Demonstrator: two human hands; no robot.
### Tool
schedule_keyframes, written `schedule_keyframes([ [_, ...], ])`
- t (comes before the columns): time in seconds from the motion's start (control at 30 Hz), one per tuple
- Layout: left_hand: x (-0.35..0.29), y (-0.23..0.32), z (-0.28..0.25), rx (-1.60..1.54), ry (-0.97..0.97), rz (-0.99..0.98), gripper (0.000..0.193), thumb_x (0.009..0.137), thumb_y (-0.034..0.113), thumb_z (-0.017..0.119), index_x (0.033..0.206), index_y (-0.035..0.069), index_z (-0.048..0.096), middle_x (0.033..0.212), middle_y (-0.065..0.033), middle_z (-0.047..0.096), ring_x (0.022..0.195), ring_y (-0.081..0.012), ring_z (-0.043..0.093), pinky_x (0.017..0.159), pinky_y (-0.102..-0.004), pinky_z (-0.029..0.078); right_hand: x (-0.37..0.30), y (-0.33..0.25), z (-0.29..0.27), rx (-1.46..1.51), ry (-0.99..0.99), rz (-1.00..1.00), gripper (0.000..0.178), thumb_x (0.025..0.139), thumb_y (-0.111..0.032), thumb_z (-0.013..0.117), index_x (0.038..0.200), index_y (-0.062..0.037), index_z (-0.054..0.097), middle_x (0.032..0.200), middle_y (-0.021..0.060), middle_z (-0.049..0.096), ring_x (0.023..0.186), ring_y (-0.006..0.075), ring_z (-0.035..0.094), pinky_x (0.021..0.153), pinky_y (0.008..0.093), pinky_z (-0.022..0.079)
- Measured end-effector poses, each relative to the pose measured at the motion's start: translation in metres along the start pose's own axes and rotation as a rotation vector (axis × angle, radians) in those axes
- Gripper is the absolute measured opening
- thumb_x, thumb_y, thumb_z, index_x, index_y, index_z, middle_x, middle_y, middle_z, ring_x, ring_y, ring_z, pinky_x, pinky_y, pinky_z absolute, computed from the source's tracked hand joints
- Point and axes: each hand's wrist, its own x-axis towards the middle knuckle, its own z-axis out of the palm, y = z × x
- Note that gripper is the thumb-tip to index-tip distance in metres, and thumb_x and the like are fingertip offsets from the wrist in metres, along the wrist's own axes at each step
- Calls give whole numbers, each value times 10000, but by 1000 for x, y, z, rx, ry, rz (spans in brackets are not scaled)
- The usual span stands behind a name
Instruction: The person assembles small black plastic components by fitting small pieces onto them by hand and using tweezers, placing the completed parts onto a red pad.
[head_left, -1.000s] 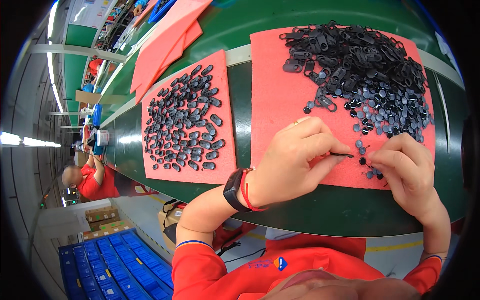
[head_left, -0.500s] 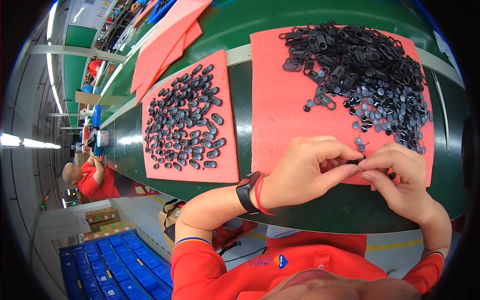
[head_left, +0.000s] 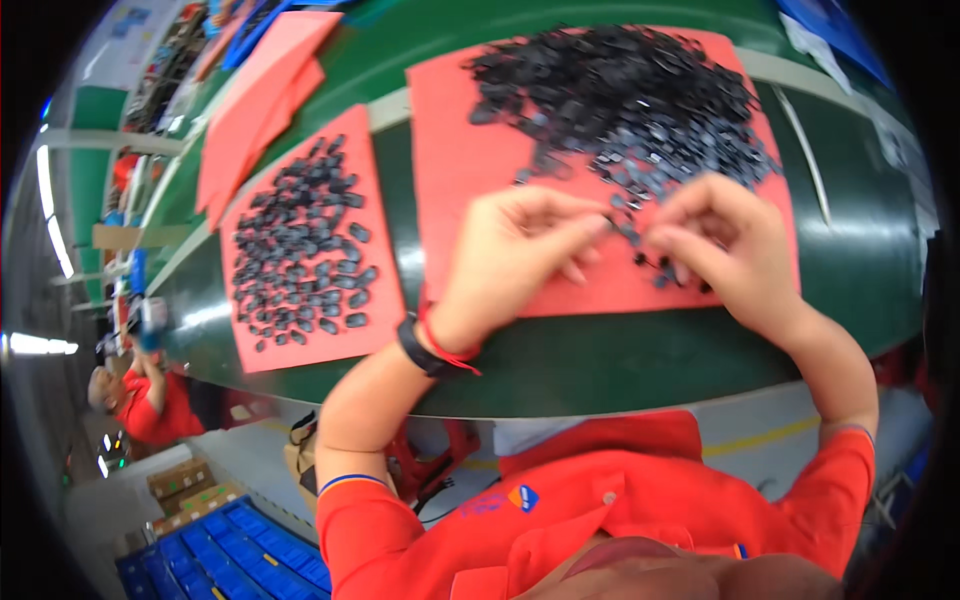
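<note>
My left hand (head_left: pixel 530 250), with a dark band and red cord at its wrist, hovers over the larger pink foam sheet (head_left: pixel 450 170). Its thumb and forefinger are pinched together, with something dark and tiny showing at the tips, too blurred to name. To its right, my right hand (head_left: pixel 730 245) has its fingers curled and the thumb close to the forefinger; what they hold, if anything, is hidden. A few small dark round pieces (head_left: pixel 650 262) show beside its fingers. Beyond both hands lie a pile of small round grey discs (head_left: pixel 660 150) and a heap of black oblong looped parts (head_left: pixel 600 75).
A smaller pink sheet (head_left: pixel 390 290) to the left bears rows of black oblong pieces (head_left: pixel 310 245). More pink sheets (head_left: pixel 260 110) are stacked behind it on the green table (head_left: pixel 500 375). A person in red (head_left: pixel 160 405) sits farther left, above blue trays (head_left: pixel 225 550).
My hands have moved apart, each to the left in the picture and farther over the sheet. The whole view has shifted, with the sheets now farther left.
</note>
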Motion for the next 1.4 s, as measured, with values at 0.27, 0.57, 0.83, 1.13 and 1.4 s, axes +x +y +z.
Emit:
schedule_keyframes([
  [0.27,4,-3,-1,-42,-54,5,198,837,51,613,992,-71,604,845,-121,650,715,-133,637,586,-220,526,6,9,1,-12,20,-2,96,829,-53,624,892,6,583,755,23,613,580,18,520,492,152,402],
  [0.57,2,-9,-1,10,-102,15,191,850,43,595,1010,-61,600,857,-111,646,742,-135,635,631,-222,529,6,15,8,-296,26,-165,84,813,-60,647,832,5,599,650,-25,564,525,-4,430,466,160,336],
  [0.83,1,-9,1,35,-87,36,176,847,47,601,983,-65,596,819,-101,643,697,-118,630,620,-222,535,7,14,9,-261,32,-160,75,804,-58,649,804,2,604,636,-8,590,519,4,490,443,175,360],
  [1.13,-4,-9,8,109,-37,33,155,835,10,608,966,-70,586,817,-99,635,681,-114,618,603,-214,524,8,19,10,-376,65,-314,101,755,-75,683,757,-17,600,605,19,547,485,54,455,438,228,358],
  [1.4,-7,-13,10,88,-37,98,130,835,24,614,933,-61,598,777,-76,640,656,-85,612,579,-202,517,2,14,10,-456,62,-300,135,742,-128,671,740,-36,573,652,66,578,576,176,574,513,295,457],
])
